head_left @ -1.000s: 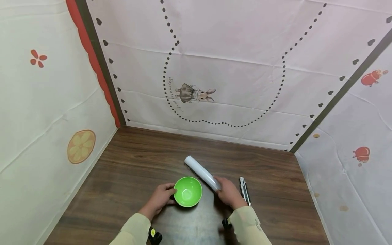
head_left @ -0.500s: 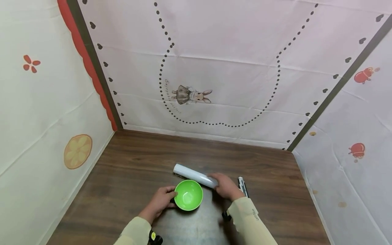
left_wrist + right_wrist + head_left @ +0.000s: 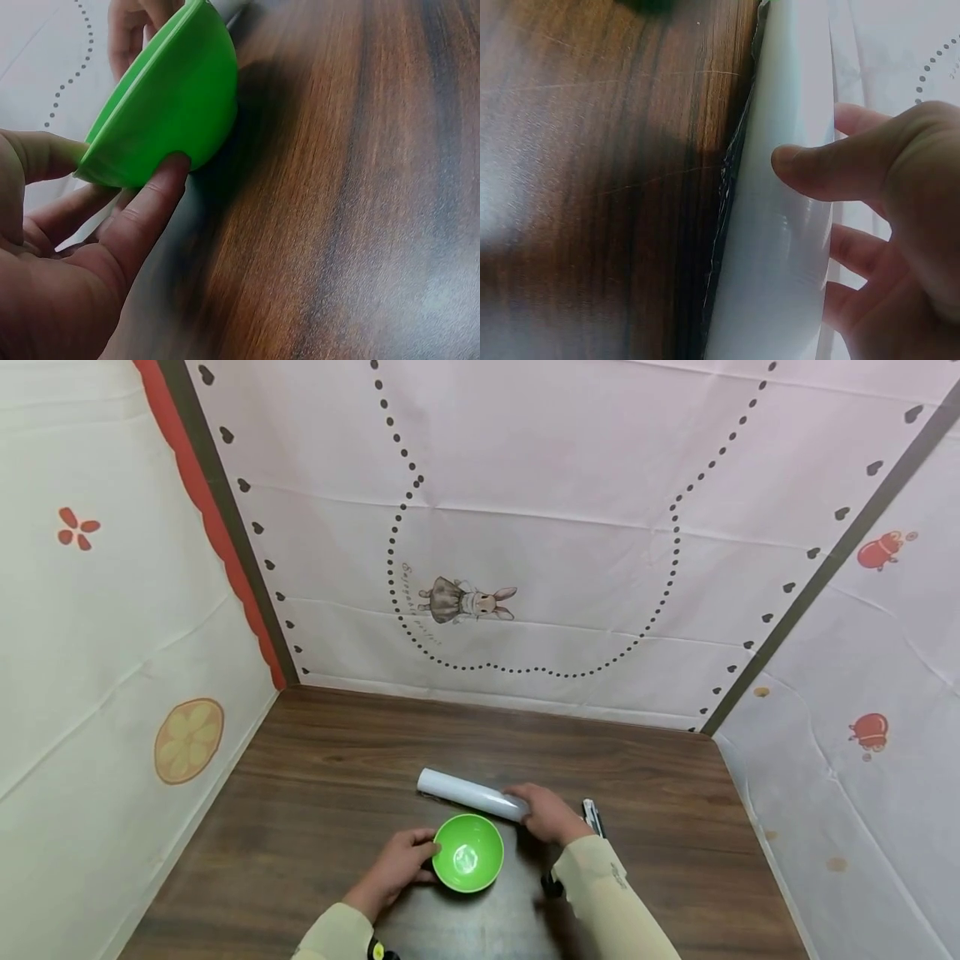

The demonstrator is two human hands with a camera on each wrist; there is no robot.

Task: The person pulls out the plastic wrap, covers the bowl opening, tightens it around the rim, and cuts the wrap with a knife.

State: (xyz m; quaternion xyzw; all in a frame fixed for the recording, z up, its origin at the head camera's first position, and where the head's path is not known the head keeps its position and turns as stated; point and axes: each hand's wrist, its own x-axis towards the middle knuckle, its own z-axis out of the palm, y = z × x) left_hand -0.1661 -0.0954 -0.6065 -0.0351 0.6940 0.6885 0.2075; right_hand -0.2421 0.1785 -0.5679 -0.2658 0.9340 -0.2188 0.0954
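Note:
A green bowl (image 3: 468, 853) sits low over the brown wooden table, its hollow facing up. My left hand (image 3: 401, 867) pinches its left rim; in the left wrist view the thumb lies at the rim and a fingertip presses the bowl's outer wall (image 3: 169, 105). Behind the bowl lies a white roll of plastic film (image 3: 468, 793), slanting down to the right. At its right end my right hand (image 3: 550, 814) grips it. The right wrist view has the thumb on top of the roll (image 3: 780, 225), fingers round the far side, and a loose clear edge of film along it.
To the right of my right hand lies a slim black-and-silver tool (image 3: 592, 818), partly hidden by the hand and sleeve. White printed cloth walls (image 3: 555, 568) enclose the wooden tabletop (image 3: 330, 760) at the back and both sides.
The roll has swung from a steep slant to a flatter one behind the bowl, its left end coming leftward and nearer. The bowl has shifted slightly toward me and right with my left hand.

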